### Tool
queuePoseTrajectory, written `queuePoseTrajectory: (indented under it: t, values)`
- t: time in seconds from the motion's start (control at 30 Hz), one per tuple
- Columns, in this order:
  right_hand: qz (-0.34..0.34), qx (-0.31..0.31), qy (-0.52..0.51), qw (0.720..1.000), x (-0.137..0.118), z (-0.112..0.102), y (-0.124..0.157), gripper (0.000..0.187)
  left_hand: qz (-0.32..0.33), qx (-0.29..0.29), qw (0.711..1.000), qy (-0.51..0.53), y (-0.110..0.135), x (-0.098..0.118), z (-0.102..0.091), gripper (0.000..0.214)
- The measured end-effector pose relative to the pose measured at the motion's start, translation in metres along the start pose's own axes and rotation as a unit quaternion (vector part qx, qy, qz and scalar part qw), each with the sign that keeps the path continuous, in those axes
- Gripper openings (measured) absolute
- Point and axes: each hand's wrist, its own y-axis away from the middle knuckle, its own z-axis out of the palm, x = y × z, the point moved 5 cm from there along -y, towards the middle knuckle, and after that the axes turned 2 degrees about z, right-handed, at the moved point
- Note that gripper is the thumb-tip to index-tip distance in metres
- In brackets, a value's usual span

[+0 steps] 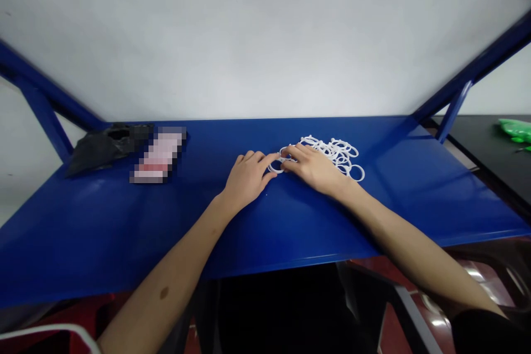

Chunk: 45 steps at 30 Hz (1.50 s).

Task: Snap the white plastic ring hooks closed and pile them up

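A heap of several white plastic rings (338, 154) lies on the blue table (290, 215), right of centre. My right hand (313, 168) rests at the heap's left edge, fingers bent and pinching a white ring (277, 166). My left hand (248, 177) meets it from the left, fingertips pinched on the same ring. Both hands rest low on the tabletop.
A crumpled black bag (105, 146) and a blurred pink-and-white flat item (160, 160) lie at the table's back left. Blue frame struts (452, 105) slant up at both sides. A black table with a green object (516, 131) stands at the far right.
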Motion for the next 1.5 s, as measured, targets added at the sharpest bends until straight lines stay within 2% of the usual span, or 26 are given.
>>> queuePoseTrajectory:
  t: [0.17, 0.3, 0.4, 0.53, 0.73, 1.03, 1.23, 1.33, 1.5]
  values:
    - [0.012, 0.012, -0.039, 0.999, 0.002, 0.004, 0.003, 0.028, 0.024, 0.004, 1.000, 0.010, -0.001, -0.004, 0.002, 0.014]
    - [0.014, 0.024, -0.083, 0.996, 0.001, 0.011, 0.002, 0.033, 0.040, 0.012, 0.999, 0.024, -0.002, -0.007, 0.002, 0.012]
    - [0.044, 0.032, -0.097, 0.994, 0.001, 0.017, 0.000, 0.033, 0.048, 0.014, 0.998, 0.023, -0.002, -0.008, 0.003, 0.012]
    - [0.076, 0.010, -0.123, 0.989, -0.001, 0.023, -0.001, 0.031, 0.054, 0.027, 0.998, 0.019, 0.000, -0.011, 0.005, 0.015]
    - [0.045, -0.025, -0.075, 0.996, -0.008, 0.021, -0.003, 0.025, 0.066, 0.032, 0.997, 0.027, 0.002, -0.012, -0.002, 0.016]
    - [0.035, 0.007, -0.009, 0.999, -0.015, 0.008, -0.002, 0.026, 0.074, 0.015, 0.997, -0.017, 0.003, -0.011, -0.005, 0.021]
    - [0.066, 0.027, -0.017, 0.997, -0.009, 0.008, -0.002, 0.035, 0.087, 0.061, 0.993, -0.054, 0.002, -0.005, -0.015, 0.026]
    - [0.078, 0.002, -0.001, 0.997, -0.009, 0.005, -0.005, 0.030, 0.078, 0.078, 0.989, -0.096, 0.000, 0.002, -0.016, 0.028]
    - [0.152, -0.076, 0.024, 0.985, -0.013, 0.002, -0.009, 0.020, 0.063, 0.083, 0.982, -0.160, -0.003, 0.011, -0.011, 0.034]
